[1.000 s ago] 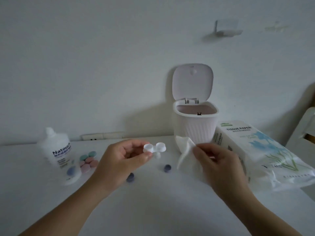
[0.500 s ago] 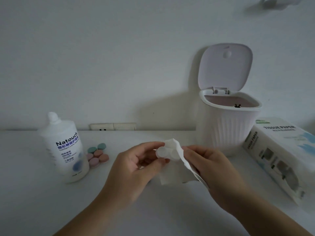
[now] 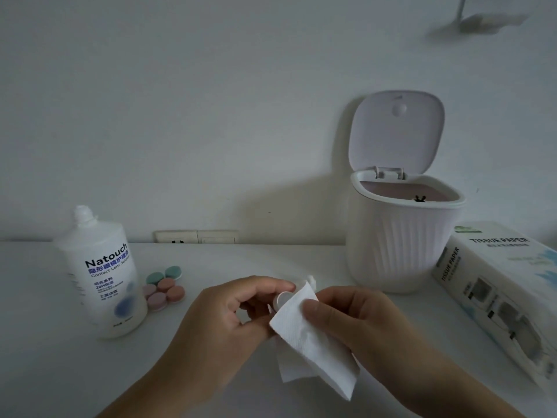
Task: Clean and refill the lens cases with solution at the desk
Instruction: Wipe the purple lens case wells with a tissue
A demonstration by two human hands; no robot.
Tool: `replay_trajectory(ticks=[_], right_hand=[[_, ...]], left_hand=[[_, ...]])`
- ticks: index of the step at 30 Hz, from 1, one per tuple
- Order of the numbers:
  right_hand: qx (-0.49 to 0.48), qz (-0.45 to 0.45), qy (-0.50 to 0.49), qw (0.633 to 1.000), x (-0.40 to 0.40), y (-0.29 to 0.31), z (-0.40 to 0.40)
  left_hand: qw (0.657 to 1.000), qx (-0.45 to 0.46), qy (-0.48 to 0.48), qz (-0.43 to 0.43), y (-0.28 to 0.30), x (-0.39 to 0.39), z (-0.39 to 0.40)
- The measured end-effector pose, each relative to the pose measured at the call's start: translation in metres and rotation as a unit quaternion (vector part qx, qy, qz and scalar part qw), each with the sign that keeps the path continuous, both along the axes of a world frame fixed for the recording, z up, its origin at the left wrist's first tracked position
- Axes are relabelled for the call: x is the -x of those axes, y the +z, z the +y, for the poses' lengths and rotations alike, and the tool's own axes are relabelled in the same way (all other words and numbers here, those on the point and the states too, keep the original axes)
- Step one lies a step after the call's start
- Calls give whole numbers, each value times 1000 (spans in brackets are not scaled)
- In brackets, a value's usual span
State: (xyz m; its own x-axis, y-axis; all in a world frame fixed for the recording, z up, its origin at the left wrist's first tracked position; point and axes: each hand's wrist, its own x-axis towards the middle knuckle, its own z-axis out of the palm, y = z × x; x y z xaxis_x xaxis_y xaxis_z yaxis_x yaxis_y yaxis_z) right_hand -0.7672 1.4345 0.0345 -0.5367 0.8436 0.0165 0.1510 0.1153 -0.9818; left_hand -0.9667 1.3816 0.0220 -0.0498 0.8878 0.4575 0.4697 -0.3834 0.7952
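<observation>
My left hand (image 3: 229,321) pinches a white lens case (image 3: 283,298) above the desk, one well showing, the other hidden. A white tissue (image 3: 313,348) is wrapped over the case's right side, held by my right hand (image 3: 358,321) with the thumb pressing it on. At the left stands the white Natouch solution bottle (image 3: 102,279), upright. Beside it lie several capped lens cases (image 3: 164,286) in green and pink.
A white ribbed bin (image 3: 401,242) stands at the back right with its lid up. A tissue paper pack (image 3: 506,285) lies at the right edge. A wall socket strip (image 3: 196,236) sits at the desk's (image 3: 45,372) back edge.
My hands came together and the tissue now covers part of the lens case. The view shifted so the bin and tissue pack sit further right; the loose blue caps are out of sight.
</observation>
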Motion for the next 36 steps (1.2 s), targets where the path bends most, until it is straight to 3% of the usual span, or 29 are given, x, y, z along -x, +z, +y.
replay_trajectory(ticks=[5,15,23,30,36], right_hand=[[7,-31,47,998,2,0,-1],[-15,1,-32,999,3,0,-2],[-32,-85,22,996,2,1,-7],[-3,19,-32,999,2,4,-8],[4,-1,-6,1000,2,7,-10]], left_hand=[[999,-20,8,41,-1,0,-1],[998,-53,22,37,-7,-16,-8],[999,-5,-13,36,-1,-2,-4],[999,-30,15,-11,-6,-14,-8],[1000,-1,8,-30,-3,-6,-5]])
